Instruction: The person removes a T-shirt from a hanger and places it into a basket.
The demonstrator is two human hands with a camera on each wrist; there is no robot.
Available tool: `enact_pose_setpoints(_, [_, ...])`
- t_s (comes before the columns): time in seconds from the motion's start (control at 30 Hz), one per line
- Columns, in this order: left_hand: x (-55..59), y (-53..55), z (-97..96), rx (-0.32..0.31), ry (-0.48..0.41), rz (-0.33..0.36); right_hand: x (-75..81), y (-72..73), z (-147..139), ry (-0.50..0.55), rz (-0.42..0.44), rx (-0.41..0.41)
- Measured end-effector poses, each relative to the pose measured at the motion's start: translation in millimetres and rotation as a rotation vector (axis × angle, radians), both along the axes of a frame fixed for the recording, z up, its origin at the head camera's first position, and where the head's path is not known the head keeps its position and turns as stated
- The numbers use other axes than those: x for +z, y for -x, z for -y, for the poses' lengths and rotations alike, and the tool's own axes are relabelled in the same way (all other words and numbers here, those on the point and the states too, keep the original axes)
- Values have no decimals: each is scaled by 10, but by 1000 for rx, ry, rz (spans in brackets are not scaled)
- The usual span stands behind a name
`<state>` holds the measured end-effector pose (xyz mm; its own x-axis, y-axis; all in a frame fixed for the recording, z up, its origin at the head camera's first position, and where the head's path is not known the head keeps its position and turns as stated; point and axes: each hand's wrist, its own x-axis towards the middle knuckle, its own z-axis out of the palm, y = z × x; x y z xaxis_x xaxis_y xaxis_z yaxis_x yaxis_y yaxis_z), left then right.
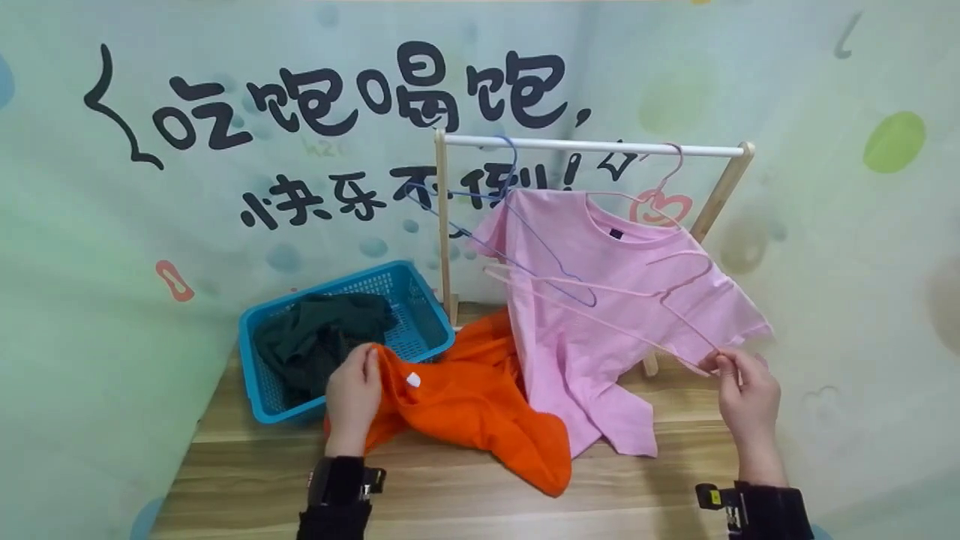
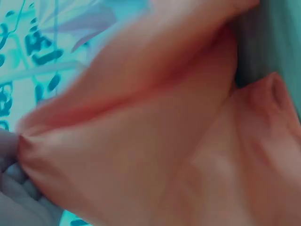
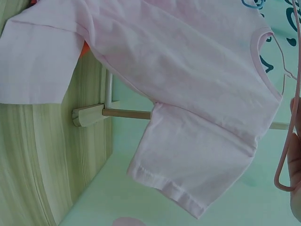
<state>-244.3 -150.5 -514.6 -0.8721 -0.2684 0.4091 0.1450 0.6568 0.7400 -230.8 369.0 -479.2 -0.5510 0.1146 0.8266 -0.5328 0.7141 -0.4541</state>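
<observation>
An orange garment [image 1: 480,405] with a small white patch hangs from my left hand [image 1: 354,394], which pinches it by the edge of an opening. In the left wrist view the orange cloth [image 2: 141,155] fills most of the picture, stretched from the fingers. My right hand [image 1: 750,394] pinches one end of a pink hanger [image 1: 600,287], whose hook and other end point up and left in front of a pink T-shirt [image 1: 570,300]. That T-shirt hangs on another pink hanger [image 1: 670,169] from the rack. The right wrist view shows the held hanger [image 3: 283,174] beside the fingers.
A wooden rack with a white rail [image 1: 592,145] stands at the back of the wood-grain table [image 1: 637,510]. On the rail hangs a bare blue hanger [image 1: 517,217]. To the left is a blue basket [image 1: 251,375] with dark green cloth [image 1: 315,337] inside.
</observation>
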Motion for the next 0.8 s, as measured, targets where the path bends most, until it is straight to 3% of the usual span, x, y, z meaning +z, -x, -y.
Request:
enact_pose_setpoints(0.07, [-49, 5, -41, -47, 12, 79, 42, -9, -6, 26, 15, -35])
enact_pose_setpoints(0.13, [-83, 7, -84, -82, 44, 115, 82, -12, -11, 59, 27, -70])
enact_pose_setpoints(0.37, [-189, 9, -276, -151, 188, 56, 224, 58, -20, 151, 36, -190])
enact_pose_setpoints(0.5, [-294, -7, -414, -187, 258, 70, 273, 134, -40, 161, 37, -226])
enact_pose_setpoints(0.6, [-389, -32, -528, -197, 314, 137, 316, 179, -50, 171, 53, -227])
enact_pose_setpoints(0.8, [-564, -71, -737, -213, 403, 335, 372, 303, -52, 158, 104, -233])
